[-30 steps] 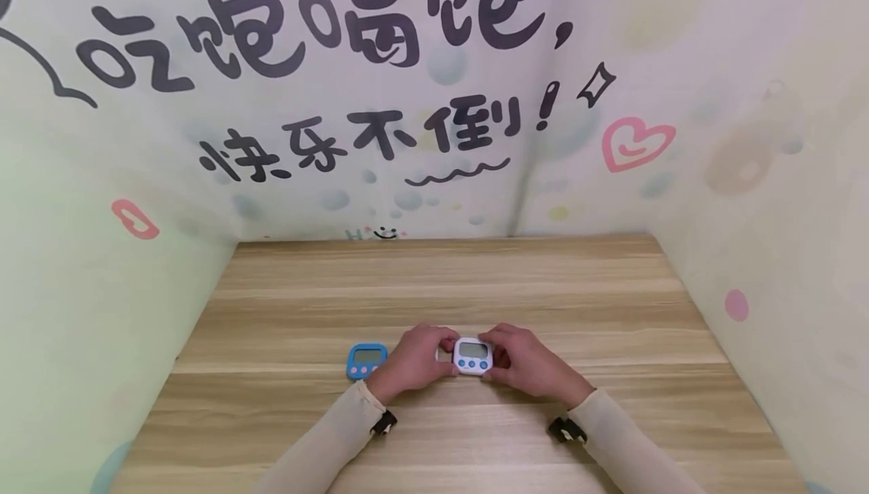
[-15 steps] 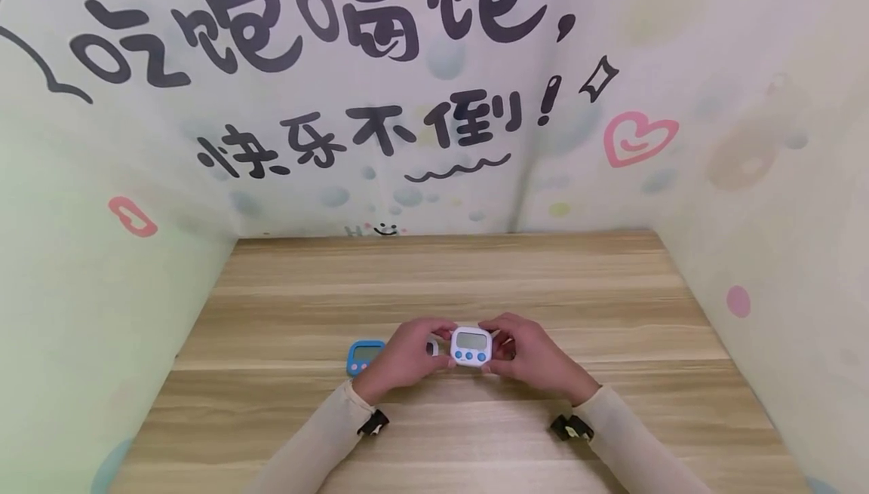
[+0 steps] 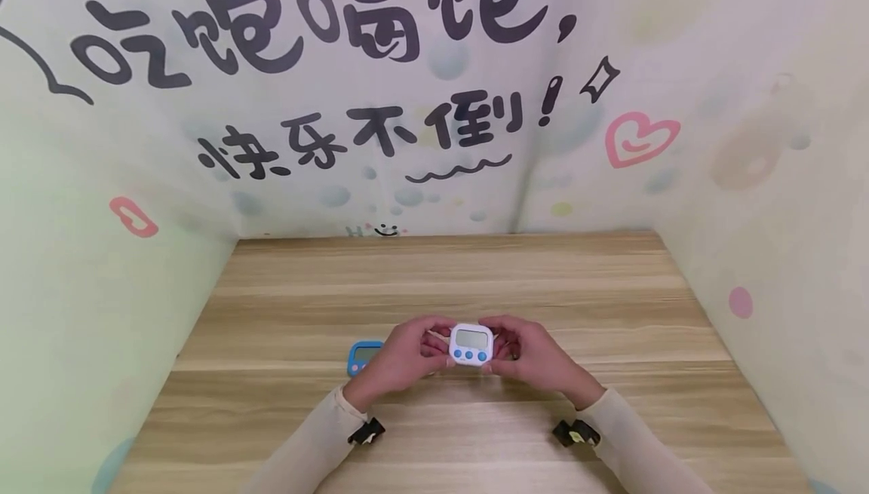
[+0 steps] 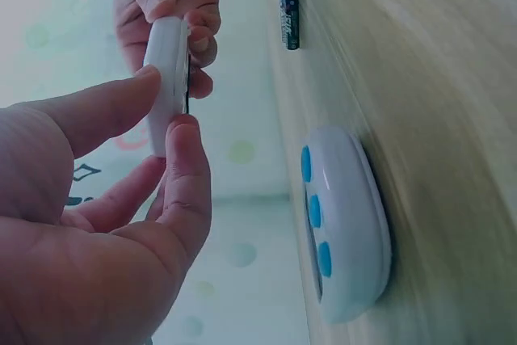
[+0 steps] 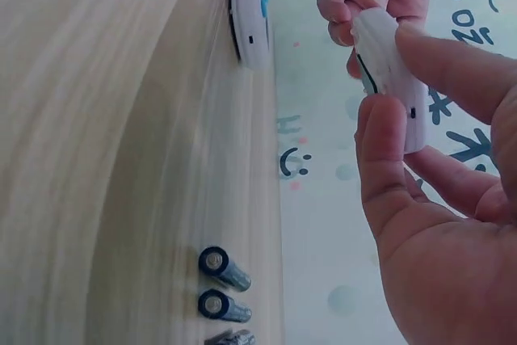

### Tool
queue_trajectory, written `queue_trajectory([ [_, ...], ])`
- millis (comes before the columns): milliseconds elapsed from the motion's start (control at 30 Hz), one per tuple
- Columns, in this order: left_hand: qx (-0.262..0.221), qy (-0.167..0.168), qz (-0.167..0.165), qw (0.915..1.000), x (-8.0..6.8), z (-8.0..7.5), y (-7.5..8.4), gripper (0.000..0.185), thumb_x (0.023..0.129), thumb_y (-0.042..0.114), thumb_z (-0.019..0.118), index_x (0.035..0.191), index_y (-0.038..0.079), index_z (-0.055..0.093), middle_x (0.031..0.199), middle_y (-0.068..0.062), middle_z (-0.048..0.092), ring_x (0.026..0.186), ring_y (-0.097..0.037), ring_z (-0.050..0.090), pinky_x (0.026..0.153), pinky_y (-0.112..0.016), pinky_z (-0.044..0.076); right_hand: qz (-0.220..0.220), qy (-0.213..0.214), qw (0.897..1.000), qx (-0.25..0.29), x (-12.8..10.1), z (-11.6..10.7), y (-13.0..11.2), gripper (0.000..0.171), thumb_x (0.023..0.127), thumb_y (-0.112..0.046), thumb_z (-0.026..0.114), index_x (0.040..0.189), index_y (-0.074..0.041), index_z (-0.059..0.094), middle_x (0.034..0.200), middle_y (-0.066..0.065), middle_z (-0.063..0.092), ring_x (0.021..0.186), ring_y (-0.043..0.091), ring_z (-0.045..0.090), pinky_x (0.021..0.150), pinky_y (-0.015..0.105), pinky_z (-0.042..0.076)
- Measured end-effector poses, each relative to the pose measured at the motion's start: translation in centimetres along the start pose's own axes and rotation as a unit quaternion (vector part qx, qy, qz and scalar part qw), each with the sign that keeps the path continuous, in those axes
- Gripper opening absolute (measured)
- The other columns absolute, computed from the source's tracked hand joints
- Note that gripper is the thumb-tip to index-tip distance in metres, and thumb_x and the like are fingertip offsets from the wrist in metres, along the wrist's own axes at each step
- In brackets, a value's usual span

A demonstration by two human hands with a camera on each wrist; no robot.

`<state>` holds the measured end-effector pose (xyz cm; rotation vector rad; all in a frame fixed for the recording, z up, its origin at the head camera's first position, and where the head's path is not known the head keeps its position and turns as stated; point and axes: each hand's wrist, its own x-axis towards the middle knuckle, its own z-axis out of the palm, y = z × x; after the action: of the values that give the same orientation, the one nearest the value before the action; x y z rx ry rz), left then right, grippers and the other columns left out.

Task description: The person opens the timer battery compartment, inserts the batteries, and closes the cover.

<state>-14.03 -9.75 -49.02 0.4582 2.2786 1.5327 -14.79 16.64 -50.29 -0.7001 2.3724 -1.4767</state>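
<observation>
1. The small white square digital timer with three blue buttons [image 3: 471, 345] has come up off the pale wood-grain desk [image 3: 543, 283] over the last second; it now hangs in the air between both hands, screen facing the person.
2. The left hand [image 3: 400, 358] pinches the timer's left edge, thumb and fingers curled round it; the right hand [image 3: 536, 358] pinches the right edge in the same way (the wrist views show each thumb pressed on the thin white rim).
3. Both hands have drawn slightly nearer the person as the timer rose, and the cream sleeves [image 3: 319, 441] have slid back with them.
4. A second timer, blue-faced with a white back [image 3: 364, 356], lies flat on the desk just left of the left hand, where it lay a second ago.
5. Loose cylindrical batteries [image 5: 224, 269] rest on the desk near the right hand; one dark battery [image 4: 289, 20] shows in the left wrist view.
6. Judging from the lift, the white timer is now free to be turned or handled from any side.
</observation>
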Motion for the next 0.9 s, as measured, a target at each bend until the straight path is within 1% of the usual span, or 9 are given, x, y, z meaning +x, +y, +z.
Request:
queue_trajectory([
  [133,-0.016,0.003,0.009,0.9998,0.0,0.0,-0.1,0.053,0.085,0.016,0.080,0.133,0.019,0.057,0.114,0.000,0.065,0.097,-0.016,0.065,0.079,-0.024,0.059,0.001,-0.001,1.000,0.026,0.0,0.0,0.0,0.062,0.080,-0.019,0.084,0.135,-0.015,0.056,0.101,0.005,0.066,0.085,0.020,0.064,0.069,0.028,0.059],
  [200,-0.024,0.005,0.014,0.9996,0.0,-0.1,-0.1,0.053,0.085,0.016,0.080,0.132,0.020,0.056,0.114,-0.001,0.065,0.098,-0.017,0.065,0.080,-0.024,0.059,-0.003,0.000,0.999,0.034,0.0,0.0,-0.1,0.063,0.080,-0.018,0.084,0.136,-0.014,0.054,0.103,0.005,0.067,0.085,0.020,0.064,0.069,0.028,0.060],
  [333,-0.048,0.015,0.017,0.9986,-0.1,-0.3,0.1,0.050,0.087,0.017,0.077,0.132,0.017,0.055,0.117,-0.003,0.064,0.099,-0.019,0.066,0.080,-0.025,0.060,-0.002,0.007,0.998,0.059,0.0,0.0,-0.4,0.066,0.081,-0.007,0.081,0.140,-0.012,0.051,0.104,0.007,0.068,0.085,0.020,0.067,0.070,0.030,0.061],
  [433,-0.061,0.023,0.016,0.9978,-0.2,-0.4,0.3,0.044,0.090,0.019,0.074,0.131,0.019,0.056,0.117,-0.002,0.064,0.100,-0.019,0.066,0.079,-0.026,0.060,-0.005,0.010,0.998,0.068,0.0,0.1,-0.6,0.063,0.082,0.001,0.078,0.138,-0.014,0.053,0.105,0.006,0.069,0.083,0.020,0.070,0.070,0.031,0.062],
  [500,-0.060,0.027,0.017,0.9977,-0.2,-0.3,0.4,0.041,0.091,0.020,0.073,0.129,0.021,0.059,0.116,0.000,0.065,0.101,-0.018,0.065,0.080,-0.026,0.059,-0.011,0.010,0.998,0.069,0.0,0.2,-0.6,0.060,0.083,0.001,0.077,0.135,-0.018,0.055,0.107,0.006,0.070,0.083,0.022,0.071,0.070,0.031,0.062],
  [567,-0.057,0.029,0.019,0.9977,-0.3,-0.3,0.4,0.037,0.091,0.021,0.074,0.125,0.025,0.061,0.113,0.002,0.066,0.102,-0.018,0.065,0.081,-0.027,0.059,-0.018,0.008,0.997,0.075,0.0,0.2,-0.7,0.055,0.084,-0.001,0.076,0.132,-0.019,0.057,0.110,0.007,0.069,0.084,0.026,0.072,0.071,0.032,0.062],
  [733,-0.053,0.036,0.036,0.9973,-0.4,-0.1,0.3,0.030,0.090,0.024,0.074,0.118,0.032,0.067,0.112,0.007,0.069,0.107,-0.017,0.064,0.085,-0.029,0.057,-0.038,-0.004,0.991,0.129,-0.1,0.2,-0.9,0.038,0.091,-0.007,0.071,0.127,-0.013,0.059,0.116,0.015,0.065,0.090,0.039,0.071,0.077,0.039,0.062],
  [800,-0.055,0.036,0.047,0.9967,-0.4,-0.1,0.2,0.028,0.090,0.027,0.074,0.117,0.033,0.068,0.115,0.010,0.068,0.111,-0.016,0.063,0.088,-0.033,0.057,-0.046,-0.006,0.989,0.140,-0.1,0.2,-1.0,0.030,0.094,-0.010,0.067,0.123,-0.011,0.060,0.116,0.015,0.065,0.092,0.042,0.071,0.078,0.041,0.062],
  [900,-0.067,0.032,0.068,0.9949,-0.4,0.1,0.2,0.025,0.090,0.029,0.073,0.115,0.033,0.071,0.121,0.011,0.066,0.117,-0.015,0.060,0.097,-0.046,0.053,-0.055,0.000,0.989,0.141,-0.2,0.2,-1.1,0.022,0.097,-0.015,0.064,0.119,-0.010,0.063,0.114,0.014,0.067,0.093,0.041,0.071,0.079,0.044,0.062],
])
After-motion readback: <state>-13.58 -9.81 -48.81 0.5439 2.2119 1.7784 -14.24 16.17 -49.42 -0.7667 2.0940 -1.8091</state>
